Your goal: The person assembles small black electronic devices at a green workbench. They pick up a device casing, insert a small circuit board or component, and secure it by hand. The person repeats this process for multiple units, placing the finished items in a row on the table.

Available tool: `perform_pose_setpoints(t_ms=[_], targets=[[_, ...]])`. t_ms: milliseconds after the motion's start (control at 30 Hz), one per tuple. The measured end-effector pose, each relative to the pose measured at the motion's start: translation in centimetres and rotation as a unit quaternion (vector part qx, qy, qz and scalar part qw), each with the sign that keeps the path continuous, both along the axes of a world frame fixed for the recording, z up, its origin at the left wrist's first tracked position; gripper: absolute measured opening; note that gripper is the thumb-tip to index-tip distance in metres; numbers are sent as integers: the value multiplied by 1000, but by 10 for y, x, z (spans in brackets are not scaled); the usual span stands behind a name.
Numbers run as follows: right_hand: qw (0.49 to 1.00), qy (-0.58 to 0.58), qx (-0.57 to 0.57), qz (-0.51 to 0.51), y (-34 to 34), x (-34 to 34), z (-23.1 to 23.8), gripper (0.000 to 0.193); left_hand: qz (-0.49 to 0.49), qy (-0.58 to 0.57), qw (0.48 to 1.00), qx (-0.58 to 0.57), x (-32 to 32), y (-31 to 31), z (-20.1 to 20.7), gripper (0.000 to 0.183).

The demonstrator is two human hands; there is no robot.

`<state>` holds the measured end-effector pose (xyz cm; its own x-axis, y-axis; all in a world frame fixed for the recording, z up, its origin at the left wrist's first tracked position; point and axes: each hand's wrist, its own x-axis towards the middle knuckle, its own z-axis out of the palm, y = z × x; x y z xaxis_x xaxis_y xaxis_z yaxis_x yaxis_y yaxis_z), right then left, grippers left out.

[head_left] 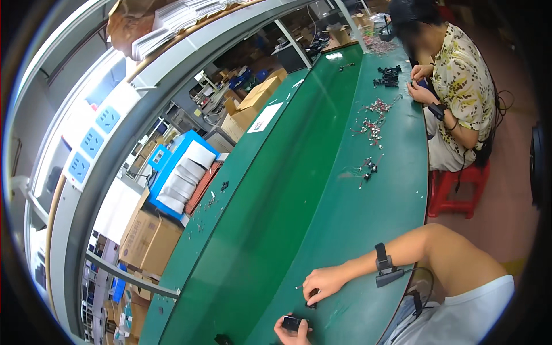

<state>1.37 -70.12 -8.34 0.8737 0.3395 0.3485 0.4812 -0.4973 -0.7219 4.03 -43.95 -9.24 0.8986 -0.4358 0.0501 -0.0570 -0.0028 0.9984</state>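
Left hand [286,334] holds 1 black case [291,324] — inside the bench edge [424,201].

A cardboard box [146,236] below the blue machine [191,141] bears a line of dark printed characters with a small emblem. The white sheet [273,109] on the bench [221,204] carries a dark mark, too small to read.

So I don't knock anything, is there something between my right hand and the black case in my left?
Only a small dark part by your right hand, on the side facing the black case in your left hand; nothing else visible.
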Motion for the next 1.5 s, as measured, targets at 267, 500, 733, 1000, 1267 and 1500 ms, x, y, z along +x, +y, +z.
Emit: perform_pose_setpoints(t_ms=[267,500,733,1000,1267,1500], targets=[[977,62,165,-121,19,6,18,35,36,-77,996,18,-13,-23,12,71],[908,263,323,-52,19,-3,31,28,75,-126,989,24,-15,-17,26,60],[887,244,383,77,10,-4,2,31,55,-237,963,116,-17,-25,26,36],[952,62,293,68,47,1,-22,21,60,-342,905,244,-34,-29,42,25],[981,5,192,23,17,-19,29,17,65,-381,885,260,-31,-27,45,15],[996,-27,79,-33,36,-11,-16,27,35,-361,898,250,-40,-35,49,13]])
